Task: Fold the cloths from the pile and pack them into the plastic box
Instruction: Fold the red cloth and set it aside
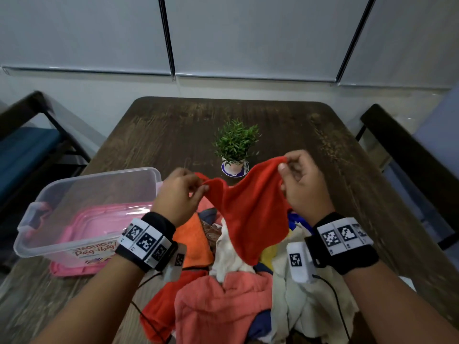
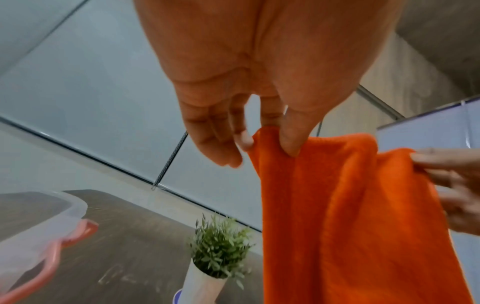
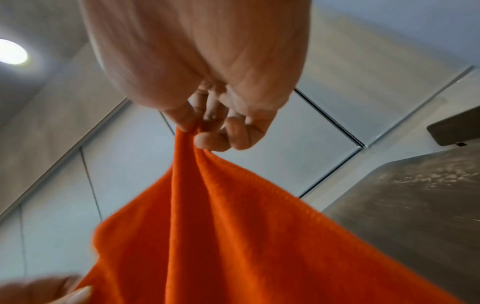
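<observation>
At nine o'clock on the table, the clear plastic box is sitting on its pink lid. The left hand and right hand are each pinching a top corner of a fleecy red-orange cloth, their grips holding it draped above the many-coloured pile at six o'clock, before a potted plant.

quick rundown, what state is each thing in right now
red-orange microfibre cloth: unfolded, held up by two top corners, hanging over the pile
left hand: pinches one corner
right hand: pinches the other corner
clear plastic box: open, no cloths inside
pile of mixed cloths: unfolded, heaped on the table
small potted plant: upright
</observation>
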`<state>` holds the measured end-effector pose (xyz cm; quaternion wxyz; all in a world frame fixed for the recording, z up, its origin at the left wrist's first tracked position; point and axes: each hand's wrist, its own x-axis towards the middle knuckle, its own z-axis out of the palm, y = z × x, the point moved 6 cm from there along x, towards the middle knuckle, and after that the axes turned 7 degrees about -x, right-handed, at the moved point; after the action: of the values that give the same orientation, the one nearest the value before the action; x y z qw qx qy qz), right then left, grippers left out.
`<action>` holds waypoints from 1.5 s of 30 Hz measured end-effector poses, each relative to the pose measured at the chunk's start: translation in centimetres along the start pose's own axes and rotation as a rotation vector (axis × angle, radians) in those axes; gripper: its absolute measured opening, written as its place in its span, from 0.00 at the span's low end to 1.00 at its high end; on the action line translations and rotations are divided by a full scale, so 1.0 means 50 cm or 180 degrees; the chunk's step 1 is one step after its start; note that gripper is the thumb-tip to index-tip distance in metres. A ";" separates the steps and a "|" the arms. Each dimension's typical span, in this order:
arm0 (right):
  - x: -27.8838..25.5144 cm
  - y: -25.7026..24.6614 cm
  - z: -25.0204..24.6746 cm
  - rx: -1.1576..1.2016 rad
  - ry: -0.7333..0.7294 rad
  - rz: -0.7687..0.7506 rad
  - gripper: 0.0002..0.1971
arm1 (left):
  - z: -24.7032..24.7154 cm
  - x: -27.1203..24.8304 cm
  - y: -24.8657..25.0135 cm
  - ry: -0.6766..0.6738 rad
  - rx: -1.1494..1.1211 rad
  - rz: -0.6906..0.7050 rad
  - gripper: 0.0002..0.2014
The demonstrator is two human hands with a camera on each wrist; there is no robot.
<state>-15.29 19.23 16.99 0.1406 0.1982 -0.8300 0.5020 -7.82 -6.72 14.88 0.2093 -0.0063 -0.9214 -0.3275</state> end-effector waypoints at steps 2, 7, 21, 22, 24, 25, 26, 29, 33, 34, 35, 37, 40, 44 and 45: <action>0.020 0.002 -0.032 0.0058 0.0238 0.0109 0.04 | -0.028 0.019 -0.014 0.0162 -0.0071 -0.0016 0.06; 0.054 0.000 -0.085 -0.0054 0.0364 0.0063 0.08 | -0.115 0.050 -0.001 0.0769 -0.0614 -0.0025 0.06; 0.013 0.001 -0.130 0.0438 -0.0020 0.0394 0.11 | -0.169 -0.011 0.020 0.0576 -0.2063 -0.0294 0.03; 0.006 0.003 -0.132 0.0468 -0.0044 0.0424 0.10 | -0.168 -0.017 0.013 0.0600 -0.2127 -0.0348 0.03; -0.002 0.009 -0.131 0.0470 -0.0072 0.0497 0.08 | -0.160 -0.026 -0.004 0.0591 -0.2158 -0.0480 0.05; -0.004 0.015 -0.128 0.0443 -0.0083 0.0544 0.08 | -0.153 -0.027 -0.013 0.0536 -0.2137 -0.0550 0.05; -0.005 0.025 -0.123 0.0412 -0.0102 0.0614 0.08 | -0.143 -0.027 -0.024 0.0465 -0.2096 -0.0610 0.05; -0.009 0.056 -0.101 0.0473 -0.0240 0.0979 0.07 | -0.112 -0.020 -0.044 0.0266 -0.2040 -0.0745 0.08; 0.005 0.044 -0.102 0.0708 -0.0075 0.1005 0.07 | -0.109 0.003 -0.030 0.0284 -0.2022 -0.0695 0.10; 0.011 0.034 -0.111 0.0754 0.0008 0.0907 0.07 | -0.117 0.009 -0.023 0.0337 -0.2057 -0.0652 0.09; 0.016 0.025 -0.121 0.0771 0.0061 0.0810 0.08 | -0.125 0.013 -0.016 0.0399 -0.2114 -0.0605 0.10; 0.020 0.011 -0.135 0.0796 0.0042 0.0648 0.10 | -0.140 0.018 -0.004 0.0520 -0.2252 -0.0468 0.10; 0.007 0.015 -0.132 0.1105 -0.0150 0.0711 0.13 | -0.136 0.009 -0.001 0.0546 -0.2452 -0.0442 0.08; -0.061 0.097 -0.087 0.1126 -0.0865 0.1582 0.13 | -0.067 -0.050 -0.054 0.0118 -0.2772 -0.0911 0.09; -0.088 0.127 -0.076 0.1023 -0.1079 0.1843 0.12 | -0.043 -0.073 -0.072 -0.0059 -0.2760 -0.1076 0.09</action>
<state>-14.29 26.09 11.88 -0.1796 0.0550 -0.7738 0.6050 -4.18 -10.39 12.80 0.1227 0.0541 -0.6893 -0.7119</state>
